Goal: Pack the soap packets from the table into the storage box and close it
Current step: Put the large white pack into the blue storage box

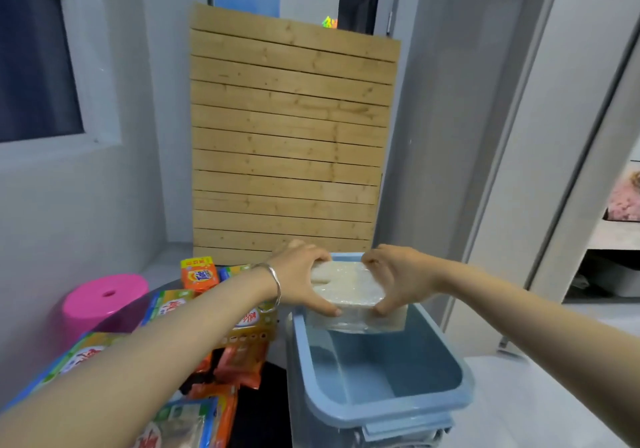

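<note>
Here, colourful soap packets (194,409) crowd the near-left table beside an open blue storage box (388,402). Over its far end, the left hand (304,276) and right hand (398,277) clamp a clear-wrapped pale soap pack (348,286) from either side; a slatted wooden panel (291,142) stands beyond.

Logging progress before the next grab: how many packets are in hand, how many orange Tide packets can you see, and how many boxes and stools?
Clear-wrapped white soap packet, held by left hand and right hand over the box: 1
Orange Tide packet: 1
Blue storage box, open: 1
Pink stool: 1
Total: 4
The overlapping packets on the table are left uncounted.
</note>
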{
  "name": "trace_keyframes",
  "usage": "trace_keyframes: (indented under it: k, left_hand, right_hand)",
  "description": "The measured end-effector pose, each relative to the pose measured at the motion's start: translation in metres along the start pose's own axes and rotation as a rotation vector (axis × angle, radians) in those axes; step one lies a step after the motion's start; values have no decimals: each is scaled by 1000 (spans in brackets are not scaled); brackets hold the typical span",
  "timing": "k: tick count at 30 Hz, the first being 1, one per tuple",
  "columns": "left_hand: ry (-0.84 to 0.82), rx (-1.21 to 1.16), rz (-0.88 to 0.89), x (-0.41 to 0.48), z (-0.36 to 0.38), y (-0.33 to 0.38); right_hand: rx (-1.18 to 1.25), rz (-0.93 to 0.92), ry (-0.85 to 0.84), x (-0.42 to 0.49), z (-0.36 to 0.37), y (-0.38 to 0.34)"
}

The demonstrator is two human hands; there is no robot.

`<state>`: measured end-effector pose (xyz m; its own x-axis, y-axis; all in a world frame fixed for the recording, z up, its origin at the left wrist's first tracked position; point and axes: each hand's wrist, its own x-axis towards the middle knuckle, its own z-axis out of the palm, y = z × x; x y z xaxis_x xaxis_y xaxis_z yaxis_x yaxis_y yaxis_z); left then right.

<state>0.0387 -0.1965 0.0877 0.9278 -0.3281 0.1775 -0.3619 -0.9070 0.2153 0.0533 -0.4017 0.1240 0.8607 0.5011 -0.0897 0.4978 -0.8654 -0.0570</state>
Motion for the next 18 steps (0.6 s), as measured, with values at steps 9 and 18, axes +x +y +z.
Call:
trace_keyframes:
  k: [9, 18]
  left_hand:
    - [-520, 366, -99, 47, 23, 8]
    - [-751, 597, -111, 62, 62, 28]
  right_hand:
    - [-202, -34, -207, 49, 46, 12]
    - [-379, -24, -366, 64, 82, 2]
